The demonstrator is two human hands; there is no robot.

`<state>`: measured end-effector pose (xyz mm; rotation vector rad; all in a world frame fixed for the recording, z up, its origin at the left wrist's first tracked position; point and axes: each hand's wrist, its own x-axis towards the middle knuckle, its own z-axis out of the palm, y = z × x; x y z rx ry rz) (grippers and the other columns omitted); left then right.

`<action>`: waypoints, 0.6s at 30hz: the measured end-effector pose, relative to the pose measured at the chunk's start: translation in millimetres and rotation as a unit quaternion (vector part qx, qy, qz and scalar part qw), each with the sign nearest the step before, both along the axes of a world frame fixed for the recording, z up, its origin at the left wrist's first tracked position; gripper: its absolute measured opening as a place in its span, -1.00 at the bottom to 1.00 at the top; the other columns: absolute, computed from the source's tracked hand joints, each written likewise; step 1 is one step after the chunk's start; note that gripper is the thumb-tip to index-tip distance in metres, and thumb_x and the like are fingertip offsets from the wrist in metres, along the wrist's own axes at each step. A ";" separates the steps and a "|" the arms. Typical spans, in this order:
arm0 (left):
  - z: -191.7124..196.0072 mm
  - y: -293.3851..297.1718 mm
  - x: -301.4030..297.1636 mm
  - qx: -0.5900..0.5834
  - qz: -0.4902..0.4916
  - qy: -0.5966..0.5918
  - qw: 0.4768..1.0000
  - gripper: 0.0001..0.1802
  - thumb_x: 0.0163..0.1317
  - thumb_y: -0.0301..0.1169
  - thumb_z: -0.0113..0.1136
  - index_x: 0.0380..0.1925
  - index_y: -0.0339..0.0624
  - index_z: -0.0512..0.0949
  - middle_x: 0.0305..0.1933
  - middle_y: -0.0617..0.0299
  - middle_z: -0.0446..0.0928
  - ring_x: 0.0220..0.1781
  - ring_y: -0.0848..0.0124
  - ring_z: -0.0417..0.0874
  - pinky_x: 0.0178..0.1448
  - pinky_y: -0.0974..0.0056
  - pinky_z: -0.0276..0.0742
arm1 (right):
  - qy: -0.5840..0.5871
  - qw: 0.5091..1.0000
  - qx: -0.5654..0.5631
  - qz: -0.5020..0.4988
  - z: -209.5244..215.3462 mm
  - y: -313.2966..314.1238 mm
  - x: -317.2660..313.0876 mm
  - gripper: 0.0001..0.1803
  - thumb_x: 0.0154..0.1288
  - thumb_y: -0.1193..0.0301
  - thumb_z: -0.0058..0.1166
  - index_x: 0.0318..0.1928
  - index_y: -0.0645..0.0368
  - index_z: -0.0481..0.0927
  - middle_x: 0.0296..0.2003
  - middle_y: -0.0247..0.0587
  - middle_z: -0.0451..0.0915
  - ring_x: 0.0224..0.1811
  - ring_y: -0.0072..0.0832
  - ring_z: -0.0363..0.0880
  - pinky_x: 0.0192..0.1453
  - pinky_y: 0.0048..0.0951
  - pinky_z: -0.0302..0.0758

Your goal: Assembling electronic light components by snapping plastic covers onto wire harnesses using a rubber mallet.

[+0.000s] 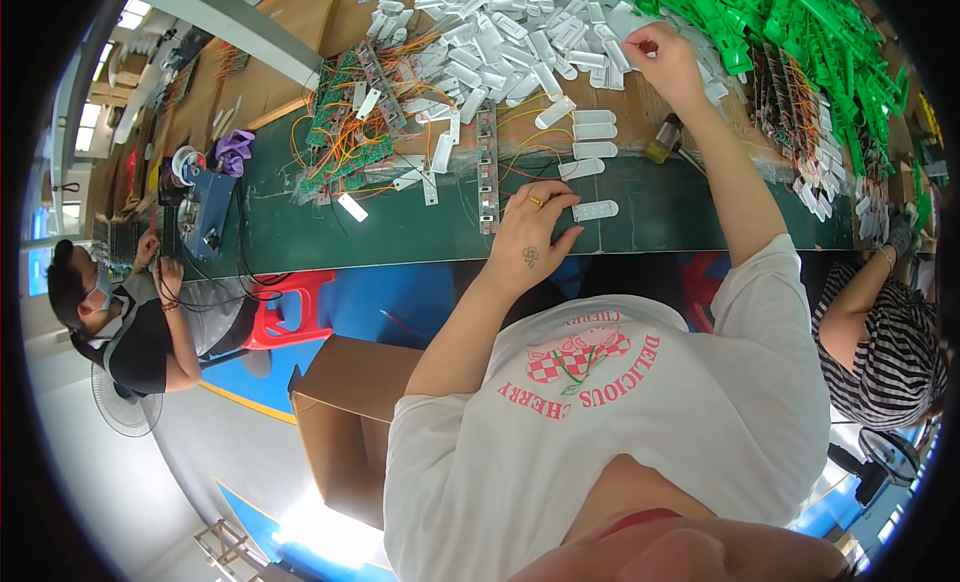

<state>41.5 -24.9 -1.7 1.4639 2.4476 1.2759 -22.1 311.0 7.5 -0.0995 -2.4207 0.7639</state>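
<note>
My left hand point(532, 234), with a ring on one finger, rests low over the green table near its front edge. Its thumb and bent forefinger stand apart beside the left end of a small white plastic cover point(597, 210); whether they touch it I cannot tell. Behind that cover, a white cover point(582, 168) and several others lie in a short column. My right hand point(668, 67) reaches to the right side of a heap of white plastic covers point(510, 42). Its fingertips are pinched together, and what they hold, if anything, is too small to make out.
Left of the heap lie green circuit boards point(345, 142) with orange wires. A strip of boards point(487, 172) stands beside my left hand. Green plastic housings point(820, 52) are piled at right, near a small bottle point(664, 139). Co-workers sit on both sides. A cardboard box point(345, 412) stands below.
</note>
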 end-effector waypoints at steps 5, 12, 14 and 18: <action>1.6 0.3 0.2 -0.007 0.001 0.001 1.000 -0.60 0.01 -0.49 0.44 -0.09 -0.23 0.62 0.05 0.12 0.54 0.17 0.10 0.53 0.26 0.08 0.45 | -0.007 0.993 -0.116 0.017 13.0 -11.8 38.2 -0.75 0.33 0.43 0.29 0.00 0.16 0.67 -0.19 -0.35 0.61 -0.25 -0.62 0.69 -0.36 -0.55 0.53; 3.7 0.7 0.3 0.001 0.007 0.003 1.000 -0.59 -0.02 -0.52 0.46 -0.10 -0.23 0.63 0.02 0.11 0.57 0.12 0.08 0.57 0.20 0.08 0.50 | -0.128 0.914 -0.371 0.106 37.3 -50.8 94.3 -0.68 0.42 0.45 0.19 0.14 0.21 0.58 -0.25 -0.34 0.70 -0.18 -0.59 0.72 -0.38 -0.60 0.51; 4.5 0.4 2.4 -0.005 0.015 -0.012 1.000 -0.58 -0.04 -0.54 0.46 -0.09 -0.23 0.63 0.03 0.10 0.58 0.13 0.07 0.56 0.24 0.08 0.47 | -0.136 0.899 -0.400 0.117 30.5 -51.1 101.4 -0.66 0.43 0.46 0.17 0.17 0.20 0.55 -0.19 -0.32 0.69 -0.17 -0.55 0.72 -0.37 -0.59 0.51; 4.9 2.0 -0.7 -0.007 0.015 0.002 1.000 -0.58 -0.03 -0.52 0.47 -0.09 -0.23 0.64 0.03 0.09 0.58 0.13 0.06 0.56 0.22 0.07 0.47 | -0.114 0.871 -0.452 0.157 33.4 -80.0 121.9 -0.60 0.45 0.49 0.12 0.25 0.18 0.45 -0.03 -0.27 0.63 -0.12 -0.45 0.74 -0.30 -0.57 0.57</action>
